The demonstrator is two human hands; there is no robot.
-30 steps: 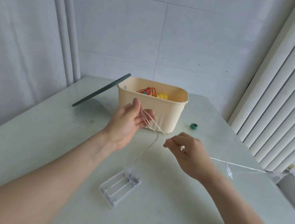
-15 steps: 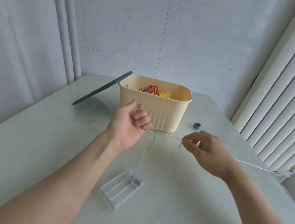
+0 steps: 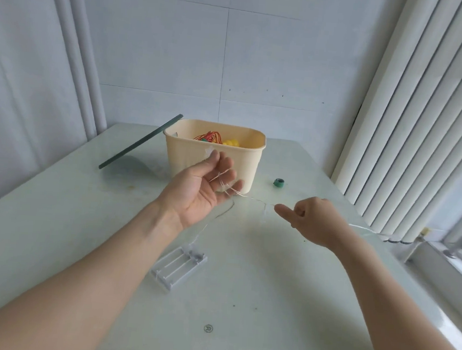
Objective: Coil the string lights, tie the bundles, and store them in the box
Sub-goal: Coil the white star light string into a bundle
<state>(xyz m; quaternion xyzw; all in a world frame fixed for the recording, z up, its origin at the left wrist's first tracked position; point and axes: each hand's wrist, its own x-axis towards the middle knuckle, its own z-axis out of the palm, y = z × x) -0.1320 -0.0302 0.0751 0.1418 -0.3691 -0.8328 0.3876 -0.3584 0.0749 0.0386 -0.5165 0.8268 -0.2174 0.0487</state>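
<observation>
Over the middle of the table (image 3: 269, 303), the left hand (image 3: 203, 186) is turned palm up with the fingers loosely curled, and a few thin loops of the string lights (image 3: 253, 198) wire are wrapped around those fingers. From there the wire runs pretty much straight across to the right hand (image 3: 315, 221), which sits toward the table's right edge and pinches the strand between thumb and forefinger, other fingers curled in. Past the right hand the wire carries on off toward the right edge, where it gets too thin to follow properly.

Another bit of the same wire drops from the left hand down to the clear battery holder (image 3: 178, 266), which lies flat on the table nearer the front edge, between the two forearms.

Near the back edge stands the cream box (image 3: 214, 159), open on top, just behind the left hand. Inside it you can make out some red wire (image 3: 209, 138) and something yellow (image 3: 231, 142), can't tell what exactly. The dark green lid (image 3: 140, 141) leans tilted against the box's left rim, its lower end on the table toward the left edge. A small green roll (image 3: 278, 183), tape maybe, sits on the table right of the box, apart from it and behind the right hand.
</observation>
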